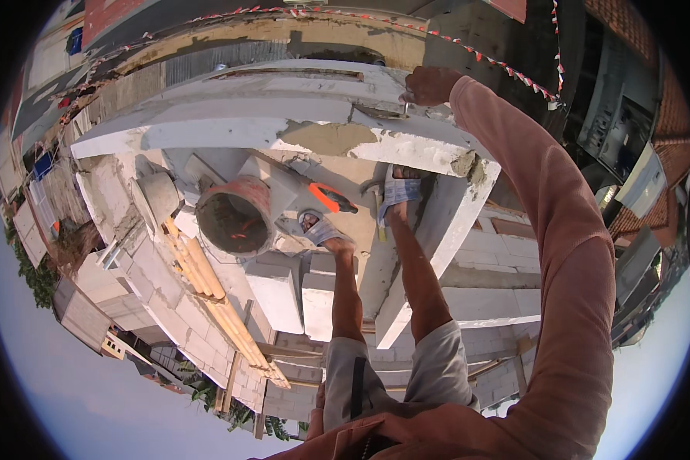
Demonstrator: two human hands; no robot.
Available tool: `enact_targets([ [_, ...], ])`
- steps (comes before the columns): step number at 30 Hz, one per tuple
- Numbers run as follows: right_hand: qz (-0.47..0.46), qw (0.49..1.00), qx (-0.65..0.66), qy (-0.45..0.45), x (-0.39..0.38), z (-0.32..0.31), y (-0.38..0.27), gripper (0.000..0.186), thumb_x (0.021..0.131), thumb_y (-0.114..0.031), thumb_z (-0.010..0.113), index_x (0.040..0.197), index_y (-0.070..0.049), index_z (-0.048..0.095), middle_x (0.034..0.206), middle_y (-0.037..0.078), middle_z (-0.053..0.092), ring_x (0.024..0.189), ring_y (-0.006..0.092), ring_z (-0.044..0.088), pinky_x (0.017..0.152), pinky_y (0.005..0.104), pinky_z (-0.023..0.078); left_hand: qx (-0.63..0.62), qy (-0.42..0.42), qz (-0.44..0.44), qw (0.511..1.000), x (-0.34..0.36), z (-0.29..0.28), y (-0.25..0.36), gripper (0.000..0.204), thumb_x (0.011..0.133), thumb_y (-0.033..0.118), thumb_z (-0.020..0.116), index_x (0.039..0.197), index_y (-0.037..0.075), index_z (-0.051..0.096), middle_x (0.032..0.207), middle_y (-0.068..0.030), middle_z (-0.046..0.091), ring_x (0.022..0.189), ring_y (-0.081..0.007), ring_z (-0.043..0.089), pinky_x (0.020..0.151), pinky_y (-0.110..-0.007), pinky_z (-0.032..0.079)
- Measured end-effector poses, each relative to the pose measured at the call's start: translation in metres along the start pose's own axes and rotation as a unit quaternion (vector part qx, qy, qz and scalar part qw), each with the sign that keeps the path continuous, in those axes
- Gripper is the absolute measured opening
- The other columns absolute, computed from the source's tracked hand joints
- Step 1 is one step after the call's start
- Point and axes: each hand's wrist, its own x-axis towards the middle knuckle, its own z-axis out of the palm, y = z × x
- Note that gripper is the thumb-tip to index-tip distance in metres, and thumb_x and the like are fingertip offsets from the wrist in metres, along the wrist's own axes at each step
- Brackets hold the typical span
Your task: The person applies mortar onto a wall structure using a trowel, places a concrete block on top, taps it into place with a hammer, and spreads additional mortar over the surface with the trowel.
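Note:
Out ahead, my right arm stretches along the right side to the wall top, where my right hand [429, 86] is closed round a trowel. The trowel's thin blade [380, 113] lies low against the wall's upper face, beside some grey mortar. This white block wall [230, 132] runs across in front of me, with a mortar patch [328, 138] on its near face. My left hand [319, 395] hangs beside my left thigh, mostly hidden by the shorts, so its fingers cannot be made out.
Near my sandalled feet stand a reddish mortar bucket [236, 217], an orange-and-black tool [332, 198] and a hammer [377, 208]. White blocks [276, 295] lie behind the bucket. Bamboo poles [222, 303] lean at left. Red-and-white bunting [468, 50] hangs beyond the wall, above a drop.

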Motion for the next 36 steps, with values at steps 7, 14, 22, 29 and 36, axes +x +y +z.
enact_targets([
  [7,0.055,0.994,0.087,-0.02,-0.002,-0.029,0.03,0.058,0.09,-0.056,0.057,0.105,0.0,0.067,0.108,0.018,0.068,0.084,0.0314,0.07,0.078,0.0446,0.055,-0.004,-0.005,-0.003,1.0,-0.013,0.0,-0.002,0.041,0.101,0.036,0.056,0.131,0.008,0.056,0.121,-0.0173,0.061,0.111,-0.0307,0.061,0.09,-0.042,0.051],
  [14,0.114,0.973,0.184,-0.08,0.018,-0.007,0.004,0.055,0.092,-0.057,0.055,0.087,-0.004,0.067,0.073,0.01,0.068,0.071,0.0261,0.069,0.072,0.0439,0.055,-0.021,-0.011,-0.011,1.0,-0.027,0.005,-0.009,0.039,0.102,0.035,0.055,0.13,0.007,0.057,0.121,-0.0177,0.061,0.111,-0.0308,0.061,0.091,-0.042,0.051],
  [22,0.051,0.989,0.107,-0.089,-0.035,-0.035,-0.01,0.059,0.094,-0.058,0.052,0.084,-0.003,0.071,0.078,0.019,0.068,0.08,0.0329,0.069,0.075,0.0465,0.054,-0.035,-0.003,-0.009,0.999,-0.029,0.003,-0.017,0.038,0.102,0.033,0.054,0.13,0.007,0.057,0.121,-0.0182,0.061,0.111,-0.0308,0.061,0.091,-0.042,0.051],
  [29,-0.012,0.995,0.1,-0.016,-0.072,-0.056,-0.01,0.059,0.093,-0.059,0.054,0.091,-0.004,0.075,0.083,0.021,0.069,0.087,0.0358,0.069,0.083,0.0485,0.052,-0.033,-0.006,0.017,0.999,-0.02,0.002,-0.011,0.037,0.103,0.032,0.053,0.129,0.006,0.058,0.121,-0.0186,0.062,0.111,-0.0308,0.061,0.092,-0.042,0.051],
  [36,-0.055,0.994,0.078,0.047,-0.093,-0.066,-0.008,0.057,0.099,-0.05,0.052,0.075,0.0,0.07,0.073,0.02,0.064,0.07,0.0376,0.062,0.071,0.046,0.05,-0.038,0.0,0.035,0.999,-0.02,-0.01,-0.008,0.037,0.103,0.031,0.053,0.129,0.005,0.059,0.122,-0.0191,0.062,0.111,-0.0308,0.061,0.092,-0.042,0.051],
])
